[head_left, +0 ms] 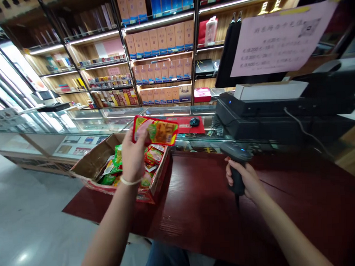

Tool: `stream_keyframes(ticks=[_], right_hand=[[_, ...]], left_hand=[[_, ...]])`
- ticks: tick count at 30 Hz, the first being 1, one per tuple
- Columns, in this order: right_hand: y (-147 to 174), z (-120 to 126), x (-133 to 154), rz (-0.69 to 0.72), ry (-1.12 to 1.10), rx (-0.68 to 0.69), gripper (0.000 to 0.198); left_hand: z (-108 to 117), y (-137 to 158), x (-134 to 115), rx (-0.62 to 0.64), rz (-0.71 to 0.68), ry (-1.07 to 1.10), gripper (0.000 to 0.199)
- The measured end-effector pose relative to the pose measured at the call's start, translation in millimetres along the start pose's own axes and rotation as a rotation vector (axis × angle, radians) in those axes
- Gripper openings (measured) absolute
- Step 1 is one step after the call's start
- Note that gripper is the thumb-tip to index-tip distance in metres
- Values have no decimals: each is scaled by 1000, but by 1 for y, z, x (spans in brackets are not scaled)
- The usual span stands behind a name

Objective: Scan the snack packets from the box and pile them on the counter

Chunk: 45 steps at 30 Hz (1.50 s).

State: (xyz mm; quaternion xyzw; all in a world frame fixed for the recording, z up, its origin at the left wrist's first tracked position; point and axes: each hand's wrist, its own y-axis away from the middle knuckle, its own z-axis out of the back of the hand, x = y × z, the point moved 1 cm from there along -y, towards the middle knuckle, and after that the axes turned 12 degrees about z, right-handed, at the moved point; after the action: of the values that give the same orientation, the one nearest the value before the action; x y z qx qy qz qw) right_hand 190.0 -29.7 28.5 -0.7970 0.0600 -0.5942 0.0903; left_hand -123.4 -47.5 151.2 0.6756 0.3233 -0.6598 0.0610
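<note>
a flat red-edged foil snack packet, likely light, floppy and slick, is pinched by its edge in the left hand above a cardboard box; the right hand grips a black handheld scanner over the dark red worktop.

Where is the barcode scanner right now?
In the head view, the barcode scanner is gripped in the right hand, right of centre above the dark red counter, pointing towards the snack packet in the left hand.

Glossy plastic snack packet, matt cardboard box, polished dark-red wooden tabletop
</note>
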Motion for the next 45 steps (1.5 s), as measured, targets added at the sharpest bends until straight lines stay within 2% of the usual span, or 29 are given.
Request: stream_keyframes(ticks=[3,5,7,9,12,15,19,25,30,41,45], right_hand=[[-1,15,0,26,18,-68,34],[-1,25,1,36,30,-121,35],[1,36,2,42,48,-165,35],[3,45,2,39,81,-193,30],[4,53,0,12,130,-197,36],[6,53,-6,-14,168,-135,38],[12,45,-17,-86,216,-74,39],[20,37,-31,-154,249,31,54],[21,39,-37,-178,298,109,51],[20,37,-31,-232,312,100,41],[18,37,-28,-189,261,70,40]], left_hand=[[-63,41,21,67,189,349,42],[-98,61,48,139,308,457,42],[-123,75,85,207,446,504,42],[-137,81,127,223,568,506,41],[-144,85,181,255,638,507,44],[-140,87,211,277,694,536,46],[-131,85,219,301,731,579,44],[-128,79,220,235,771,632,43],[-128,79,224,254,756,616,40],[-128,80,219,216,796,641,45],[-129,80,220,264,769,590,45]])
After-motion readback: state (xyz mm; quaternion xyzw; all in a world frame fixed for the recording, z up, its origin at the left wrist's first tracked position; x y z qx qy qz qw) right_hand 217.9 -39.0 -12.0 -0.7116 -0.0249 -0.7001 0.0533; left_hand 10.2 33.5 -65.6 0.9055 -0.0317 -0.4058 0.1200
